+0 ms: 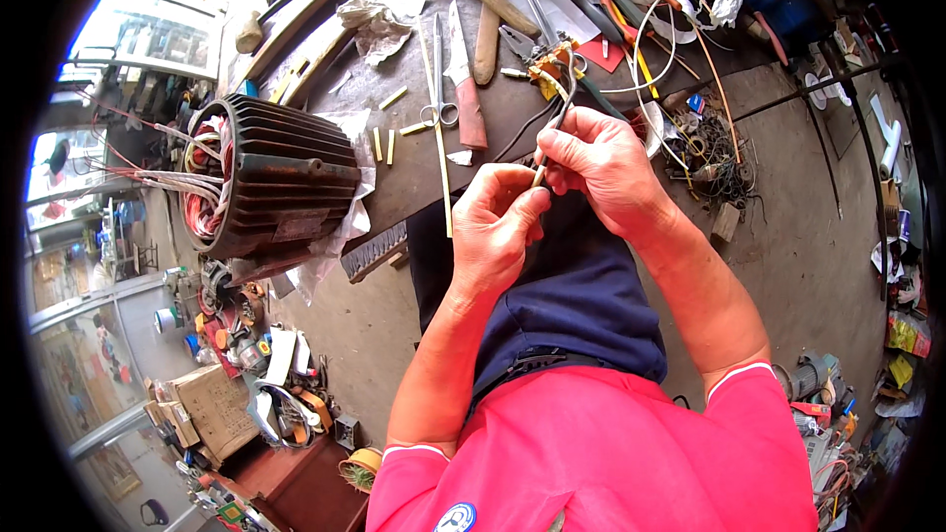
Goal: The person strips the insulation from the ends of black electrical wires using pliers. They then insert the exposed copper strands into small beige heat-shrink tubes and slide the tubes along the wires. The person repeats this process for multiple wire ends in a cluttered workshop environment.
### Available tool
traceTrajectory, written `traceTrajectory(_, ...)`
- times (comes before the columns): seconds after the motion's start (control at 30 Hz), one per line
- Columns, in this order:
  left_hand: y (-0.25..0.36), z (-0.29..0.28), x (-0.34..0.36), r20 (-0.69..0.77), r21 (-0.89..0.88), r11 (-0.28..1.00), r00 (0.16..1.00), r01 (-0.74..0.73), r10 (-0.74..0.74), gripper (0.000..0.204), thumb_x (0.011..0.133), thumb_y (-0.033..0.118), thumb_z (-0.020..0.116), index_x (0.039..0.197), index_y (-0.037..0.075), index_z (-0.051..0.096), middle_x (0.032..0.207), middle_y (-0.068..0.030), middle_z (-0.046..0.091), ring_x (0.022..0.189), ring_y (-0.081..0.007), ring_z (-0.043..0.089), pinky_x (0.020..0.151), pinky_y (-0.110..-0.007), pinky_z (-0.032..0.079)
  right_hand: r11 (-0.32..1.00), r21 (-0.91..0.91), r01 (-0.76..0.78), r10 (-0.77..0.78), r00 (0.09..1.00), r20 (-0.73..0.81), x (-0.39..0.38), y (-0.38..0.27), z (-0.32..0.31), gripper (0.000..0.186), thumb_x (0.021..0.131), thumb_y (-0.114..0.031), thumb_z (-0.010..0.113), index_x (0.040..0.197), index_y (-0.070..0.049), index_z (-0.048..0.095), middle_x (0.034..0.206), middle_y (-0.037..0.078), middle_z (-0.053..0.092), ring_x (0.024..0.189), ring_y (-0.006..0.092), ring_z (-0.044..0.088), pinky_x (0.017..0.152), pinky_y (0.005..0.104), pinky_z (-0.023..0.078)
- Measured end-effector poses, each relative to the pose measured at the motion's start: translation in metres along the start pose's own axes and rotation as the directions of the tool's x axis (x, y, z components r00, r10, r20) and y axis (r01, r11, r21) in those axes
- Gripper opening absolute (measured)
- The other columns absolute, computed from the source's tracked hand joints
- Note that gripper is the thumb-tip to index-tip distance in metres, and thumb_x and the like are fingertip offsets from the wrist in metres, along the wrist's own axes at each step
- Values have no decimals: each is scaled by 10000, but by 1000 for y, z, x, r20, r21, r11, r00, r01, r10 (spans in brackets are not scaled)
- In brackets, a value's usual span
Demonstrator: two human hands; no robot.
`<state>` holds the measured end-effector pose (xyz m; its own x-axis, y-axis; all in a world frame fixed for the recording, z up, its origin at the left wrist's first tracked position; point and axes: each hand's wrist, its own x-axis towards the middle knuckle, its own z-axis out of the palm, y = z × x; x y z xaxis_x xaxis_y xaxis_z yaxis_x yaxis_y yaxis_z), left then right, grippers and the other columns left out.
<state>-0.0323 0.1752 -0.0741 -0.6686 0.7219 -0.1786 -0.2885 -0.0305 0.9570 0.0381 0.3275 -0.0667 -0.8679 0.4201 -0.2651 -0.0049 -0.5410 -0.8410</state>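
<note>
Left hand [498, 222] and right hand [606, 169], centre frame: fingers of both pinching a thin lead [539, 175]. Short visible stretch is tan, darker just above.

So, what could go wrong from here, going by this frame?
Possibly three things. The thin wire-like piece pinched between left hand and right hand could slip, as only fingertips appear to grip it. The knife lies near the left hand, so reaching across might brush its blade. The long pale strip overhangs the bench edge and could get knocked off.
</note>
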Motion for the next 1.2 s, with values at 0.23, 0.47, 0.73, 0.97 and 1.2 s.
traceTrajectory(0.23, -2, -6, -4, 50, 12, 992, 991, 126, -127, 137, 982, 145, 667, 1010, 12, 650, 690, 22, 592, 560, -30, 498, 490, -186, 379, 1000, 13, -17, 18, 999, -33, -2, -2, -1, 123, 968, -154, 661, 909, -47, 646, 813, 34, 676, 653, 86, 616, 611, 238, 513)
traceTrajectory(0.47, -12, -2, -2, 12, 135, 991, 1000, 11, -12, 171, 999, 187, 648, 994, 16, 650, 672, 50, 538, 575, -19, 453, 511, -191, 364, 998, -59, 6, -8, 999, -33, -3, -6, -1, 156, 952, -164, 686, 883, -27, 658, 786, 32, 678, 673, 85, 633, 643, 239, 525)
traceTrajectory(0.73, -2, -2, 8, 211, -88, 984, 968, 155, -134, 262, 1057, 257, 522, 1016, 22, 629, 764, -15, 593, 587, -109, 528, 531, -246, 456, 950, -306, 56, -48, 998, 31, -1, 1, -3, 154, 930, -128, 681, 858, 9, 682, 754, 25, 655, 678, 71, 567, 626, 258, 482)
traceTrajectory(0.97, 8, 6, 3, 138, -120, 963, 965, 240, -224, 247, 1065, 275, 516, 1100, 54, 621, 670, 82, 402, 526, -29, 346, 464, -206, 308, 984, -177, 21, -19, 1000, 9, 0, -2, -2, 223, 1007, -212, 615, 926, -11, 671, 852, 29, 682, 755, 85, 652, 723, 249, 554)
traceTrajectory(1.2, -3, 4, 0, 90, -6, 994, 990, 107, -106, 233, 1064, 241, 526, 1094, 41, 641, 709, 98, 436, 588, 0, 347, 509, -178, 280, 998, 29, 48, -45, 995, -85, -1, 3, 7, 227, 1004, -198, 623, 894, -2, 650, 855, 49, 689, 741, 86, 647, 674, 253, 564)
